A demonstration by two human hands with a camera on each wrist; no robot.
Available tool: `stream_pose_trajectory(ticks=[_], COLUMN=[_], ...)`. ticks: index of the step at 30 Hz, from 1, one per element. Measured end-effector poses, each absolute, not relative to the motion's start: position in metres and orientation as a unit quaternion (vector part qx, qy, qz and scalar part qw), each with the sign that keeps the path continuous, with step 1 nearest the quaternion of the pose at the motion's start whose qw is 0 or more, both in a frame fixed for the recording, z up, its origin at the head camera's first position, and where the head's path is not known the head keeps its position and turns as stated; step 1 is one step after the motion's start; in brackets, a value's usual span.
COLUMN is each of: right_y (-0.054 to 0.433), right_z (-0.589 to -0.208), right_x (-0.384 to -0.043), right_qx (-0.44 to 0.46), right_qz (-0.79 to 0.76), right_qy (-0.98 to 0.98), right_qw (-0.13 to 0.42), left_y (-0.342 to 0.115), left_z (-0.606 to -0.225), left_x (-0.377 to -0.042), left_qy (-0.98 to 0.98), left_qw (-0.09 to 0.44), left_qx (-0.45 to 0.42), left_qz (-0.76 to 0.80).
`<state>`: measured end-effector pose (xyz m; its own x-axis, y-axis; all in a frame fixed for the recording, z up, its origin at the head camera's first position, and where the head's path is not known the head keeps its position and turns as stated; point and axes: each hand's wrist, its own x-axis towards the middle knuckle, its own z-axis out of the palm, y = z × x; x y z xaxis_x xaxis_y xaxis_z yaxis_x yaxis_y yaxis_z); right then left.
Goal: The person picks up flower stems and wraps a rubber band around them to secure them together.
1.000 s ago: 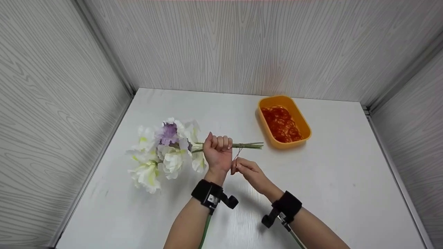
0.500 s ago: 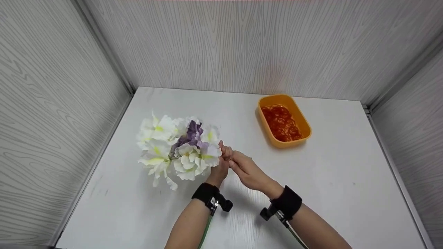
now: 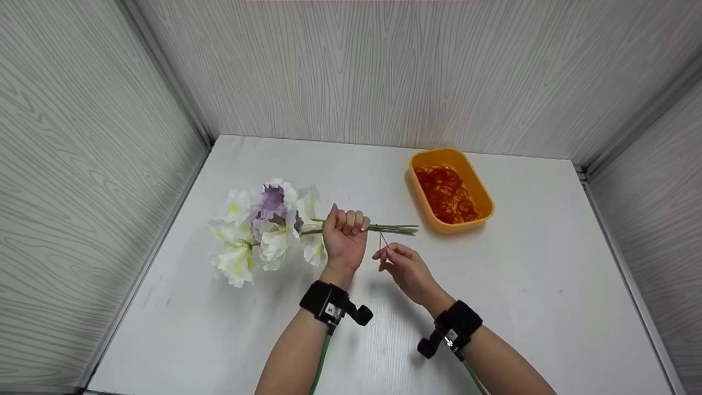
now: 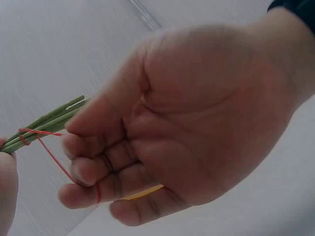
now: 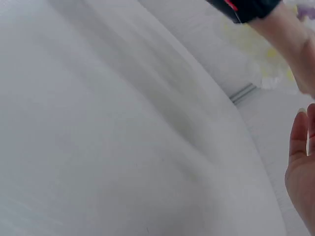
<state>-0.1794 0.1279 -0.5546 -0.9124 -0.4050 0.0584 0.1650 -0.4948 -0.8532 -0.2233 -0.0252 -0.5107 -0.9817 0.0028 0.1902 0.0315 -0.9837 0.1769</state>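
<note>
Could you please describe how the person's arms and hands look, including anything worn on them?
The left hand and right hand wear no gloves, and no sleeves show. Around each wrist is a black band with a short black arm ending in a rounded knob, a small whitish patch and a thin green cable.

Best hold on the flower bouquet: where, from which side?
Likely the stems just below the blooms, from the near side, as the left hand does: slim, bundled, running crosswise. The blooms spread wide; the red rubber band loops nearer the stem ends.
</note>
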Motion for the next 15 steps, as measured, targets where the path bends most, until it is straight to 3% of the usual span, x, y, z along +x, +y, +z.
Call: stream_pose_trajectory(ticks=[6, 15], right_y=[0.145, 0.177], right_z=[-0.570, -0.573], right_x=[-0.197, -0.219], right_qx=[-0.022, 0.048], right_qz=[-0.833, -0.783], right_qy=[0.516, 0.584], right_qw=[0.200, 0.209], left_y=[-0.026, -0.035], left_z=[-0.518, -0.530], left_x=[-0.215, -0.208], left_qy=[-0.069, -0.102], left_qw=[-0.054, -0.115], left_qx=[-0.081, -0.084], left_qz=[-0.993, -0.985])
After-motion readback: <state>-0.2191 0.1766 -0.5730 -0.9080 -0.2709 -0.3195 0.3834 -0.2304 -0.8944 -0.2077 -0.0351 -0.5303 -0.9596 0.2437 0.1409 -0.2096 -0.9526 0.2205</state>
